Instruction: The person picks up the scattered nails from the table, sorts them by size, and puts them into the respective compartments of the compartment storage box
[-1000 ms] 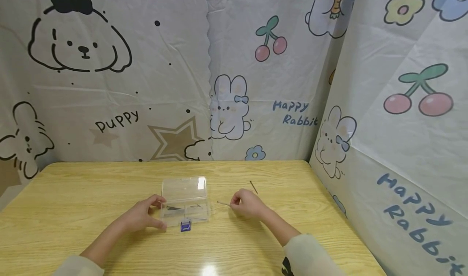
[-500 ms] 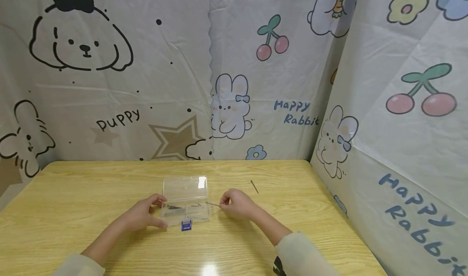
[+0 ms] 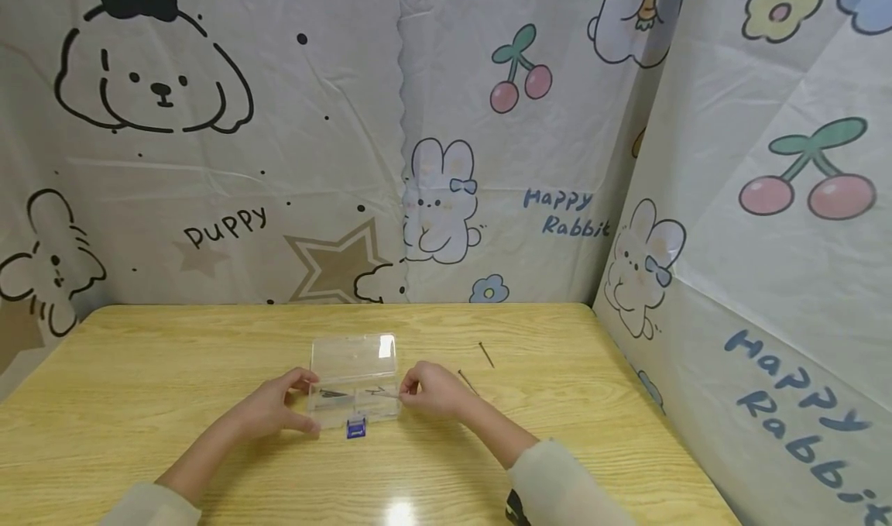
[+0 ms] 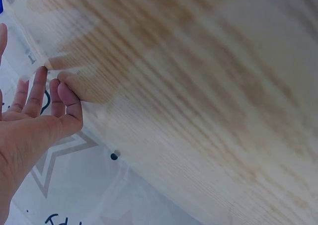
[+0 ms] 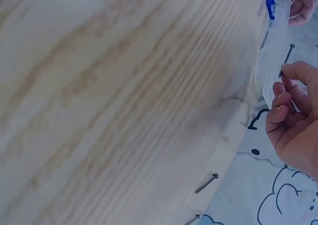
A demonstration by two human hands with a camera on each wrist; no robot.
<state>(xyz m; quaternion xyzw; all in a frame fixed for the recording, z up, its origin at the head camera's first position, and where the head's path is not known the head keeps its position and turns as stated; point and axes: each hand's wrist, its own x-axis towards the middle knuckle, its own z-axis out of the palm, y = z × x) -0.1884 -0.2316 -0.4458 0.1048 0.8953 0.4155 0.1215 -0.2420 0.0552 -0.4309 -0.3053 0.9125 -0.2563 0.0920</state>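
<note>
A clear plastic box (image 3: 353, 355) lies on the table with its lid raised at the back and a blue latch (image 3: 356, 428) at its front. My left hand (image 3: 268, 410) holds the box by its left end, thumb at the front corner and fingers at the back. Between thumb and fingertips, my right hand (image 3: 435, 390) pinches a nail (image 5: 289, 55), its head pointing left over the right compartment. Another nail shows in that compartment, and several dark nails (image 3: 335, 393) lie in the left one.
Two loose nails lie on the wooden table (image 3: 230, 340): one farther back (image 3: 485, 355), the other just behind the right wrist (image 3: 468, 382). A printed cloth (image 3: 209, 162) stands behind the table and along its right side.
My right hand has moved left, bringing the nail from beside the box to over its right compartment. A loose nail behind that hand has come into view. The left hand stays in place.
</note>
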